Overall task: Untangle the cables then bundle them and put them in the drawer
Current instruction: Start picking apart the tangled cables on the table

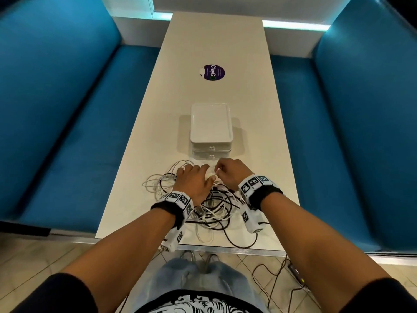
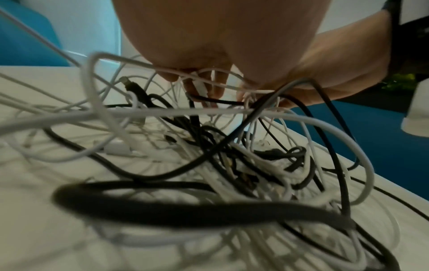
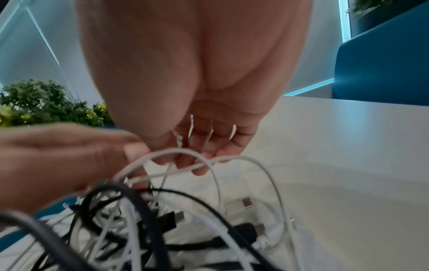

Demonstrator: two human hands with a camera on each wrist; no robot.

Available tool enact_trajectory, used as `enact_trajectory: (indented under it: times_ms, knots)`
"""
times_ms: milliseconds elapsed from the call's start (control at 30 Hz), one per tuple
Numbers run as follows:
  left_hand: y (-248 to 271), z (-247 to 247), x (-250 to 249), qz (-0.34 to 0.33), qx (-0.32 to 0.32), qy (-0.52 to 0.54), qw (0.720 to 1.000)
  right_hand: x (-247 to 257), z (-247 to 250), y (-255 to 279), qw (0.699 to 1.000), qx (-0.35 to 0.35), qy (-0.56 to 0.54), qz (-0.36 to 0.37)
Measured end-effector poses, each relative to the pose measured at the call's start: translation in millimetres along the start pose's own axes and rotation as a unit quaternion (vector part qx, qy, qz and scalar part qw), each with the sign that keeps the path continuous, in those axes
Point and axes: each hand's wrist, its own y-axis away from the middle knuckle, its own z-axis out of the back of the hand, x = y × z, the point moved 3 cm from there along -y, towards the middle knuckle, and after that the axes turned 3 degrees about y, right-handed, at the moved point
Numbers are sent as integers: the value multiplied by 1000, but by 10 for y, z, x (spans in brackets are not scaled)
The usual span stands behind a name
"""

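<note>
Fingers of the right hand (image 1: 230,173) are curled, thumb and fingertips pinching a thin white cable (image 3: 192,128) and lifting a strand of it out of the pile; the right wrist view shows the strand running up between the fingertips (image 3: 202,170). Fingers of the left hand (image 1: 194,179) lie fairly straight and slightly spread, pressing down on the tangled cables (image 1: 203,206), probably to pin the heap so that the pulled strand comes free without dragging the rest along. Whether the left thumb hooks a strand cannot be told.

Beneath both hands, the long white table (image 1: 225,41) carries everything, with blue bench seats (image 1: 67,109) well out to either side of the hands. Beyond the fingertips, just past the pile, stands the white drawer unit (image 1: 211,129), its two drawer fronts facing the person and both closed; it sits close, likely so that finished bundles need only a short reach. Under and behind the fingers, toward the wrists, the heap of white and black cables spreads to the near table edge, loops crossing over one another, several USB plugs (image 3: 247,202) lying loose below the right palm. One black cable (image 1: 239,242) trails at the near edge.

Nothing looks bundled yet, so the work is judged to be at the untangling stage, with one white cable being singled out
</note>
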Motion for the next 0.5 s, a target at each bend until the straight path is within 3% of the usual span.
enact_trajectory:
  times_ms: [200, 367, 500]
  knots:
    - [-54, -20, 47, -8, 31, -88, 996, -92, 223, 49, 998, -4, -55, -3]
    - [-94, -55, 234, 15, 21, -125, 992, -527, 336, 83, 992, -2, -102, -76]
    - [-151, -76, 159, -12, 21, -127, 992, -359, 208, 1, 993, 2, -107, -42]
